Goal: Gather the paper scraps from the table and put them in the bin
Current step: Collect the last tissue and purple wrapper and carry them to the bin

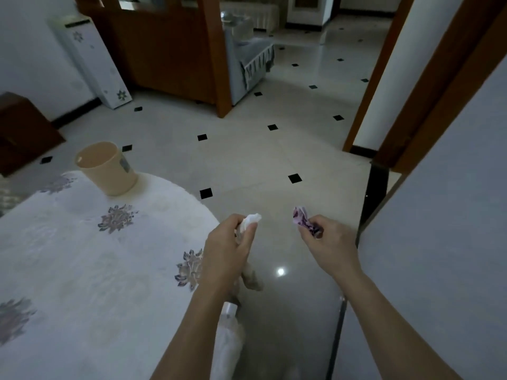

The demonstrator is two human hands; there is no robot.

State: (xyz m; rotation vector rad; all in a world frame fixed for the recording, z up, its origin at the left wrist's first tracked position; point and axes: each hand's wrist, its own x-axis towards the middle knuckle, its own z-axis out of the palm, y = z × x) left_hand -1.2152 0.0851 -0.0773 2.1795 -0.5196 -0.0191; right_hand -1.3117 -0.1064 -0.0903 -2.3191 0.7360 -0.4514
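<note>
Both grips are loaded. The left grip (227, 242) pinches a white scrap (251, 220) that sticks out past the fingertips. The right grip (326, 239) pinches a crumpled purple scrap (300, 216) the same way. Both scraps hang over the floor (260, 160), just off the rounded edge of the desk (82, 256). The bin (109, 176) stands upright at the far edge of the desk, well apart from both grips.

Hazards, as I judge them:
1. Each scrap is held by one end only, so a slack pinch drops it to the floor.
2. Light paper released from here probably falls short, so I carry each scrap over the rim first.
3. The bin looks light, and a knock from a wrist could tip it off the edge.
</note>
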